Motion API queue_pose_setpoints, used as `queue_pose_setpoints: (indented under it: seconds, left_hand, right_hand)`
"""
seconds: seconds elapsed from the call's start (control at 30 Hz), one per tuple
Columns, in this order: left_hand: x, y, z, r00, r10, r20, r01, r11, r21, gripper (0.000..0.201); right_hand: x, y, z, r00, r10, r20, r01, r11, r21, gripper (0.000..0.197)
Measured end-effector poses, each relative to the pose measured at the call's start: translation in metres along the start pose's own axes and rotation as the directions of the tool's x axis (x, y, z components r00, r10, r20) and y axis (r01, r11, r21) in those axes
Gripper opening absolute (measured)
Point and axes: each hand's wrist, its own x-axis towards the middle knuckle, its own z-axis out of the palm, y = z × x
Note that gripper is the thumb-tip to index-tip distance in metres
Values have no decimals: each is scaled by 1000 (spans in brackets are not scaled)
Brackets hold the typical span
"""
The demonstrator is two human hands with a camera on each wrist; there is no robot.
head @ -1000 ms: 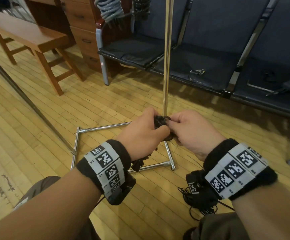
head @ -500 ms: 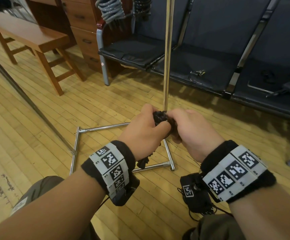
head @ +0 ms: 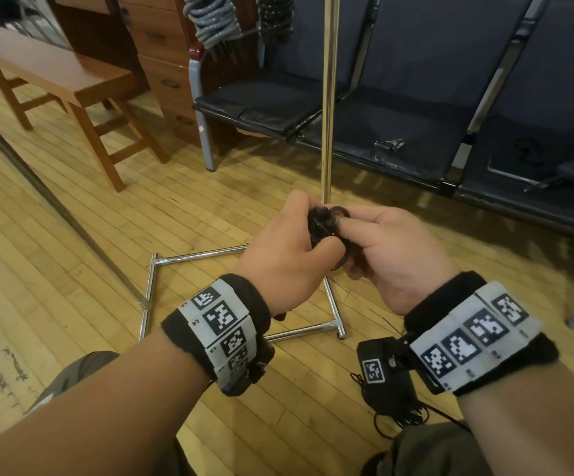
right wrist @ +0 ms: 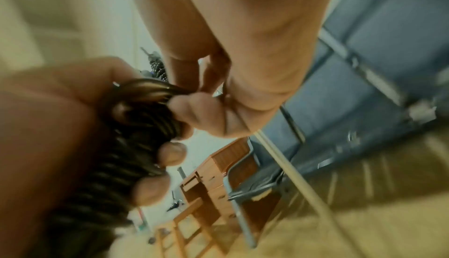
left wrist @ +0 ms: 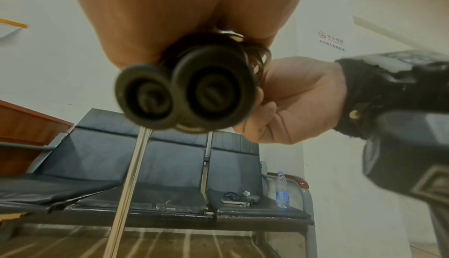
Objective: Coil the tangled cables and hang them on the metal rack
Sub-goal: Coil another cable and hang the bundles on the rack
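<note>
A black coiled cable [head: 326, 225] is held between both hands in front of the metal rack's upright pole [head: 328, 97]. My left hand [head: 289, 255] grips the coil's body, fingers curled round it. My right hand [head: 381, 245] pinches the top loops [right wrist: 155, 91] with thumb and fingertips. In the left wrist view the coil [left wrist: 194, 89] shows end-on as dark rings. On the rack's top bar hang a grey coiled cable [head: 210, 18] and a black coiled cable [head: 275, 15]. The rack's chrome base frame [head: 155, 280] lies on the floor under my hands.
A row of dark blue seats [head: 416, 125] stands behind the pole, with small items and a water bottle [left wrist: 282, 189] on it. A wooden bench [head: 55, 73] and wooden drawers [head: 165, 56] are at the left. The floor is wood planks [head: 55, 255].
Both hands have risen slightly with the coil. My right hand has turned palm-up and its fingers have shifted onto the top loops, which now stand out from the bundle.
</note>
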Motion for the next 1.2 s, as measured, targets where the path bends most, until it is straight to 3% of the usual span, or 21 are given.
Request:
queue_pose_setpoints:
  seconds: [0.07,0.1,0.27,0.43,0.53,0.73,0.93,1.07,1.2]
  left_hand:
    - [0,-1,1,1000,-5,-4,5,1000,14,20]
    - [-1,-1,1,1000,-4,-3,4,1000,19,20]
    - [1,-2,0,1000,-4,11,3,999,46,19]
    - [2,-3,1,999,-47,20,48,998,-39,17]
    - [3,-4,1,992,-128,-19,123,979,-161,18]
    - [4,1,2,986,-136,-101,116,976,-184,36]
    - [7,5,11,979,-177,-104,147,958,-245,37]
    - [10,3,11,974,-194,-122,161,958,-236,42]
    - [8,1,13,978,-156,-139,138,982,-130,41]
  right_hand:
    - [-1,1,0,998,-56,6,57,984,-169,25]
    - [0,1,0,999,-41,15,43,984,-175,25]
    - [4,1,-2,992,125,-5,-124,990,63,20]
    - [4,1,-2,994,108,-9,-107,991,78,21]
    - [3,1,-1,997,62,38,-68,979,193,28]
    - [2,-1,3,1000,14,-18,-2,853,522,27]
    - [2,0,3,999,43,9,-40,794,606,22]
    - [3,1,4,999,35,4,-31,818,574,26]
    - [7,5,7,993,8,-114,24,961,276,22]
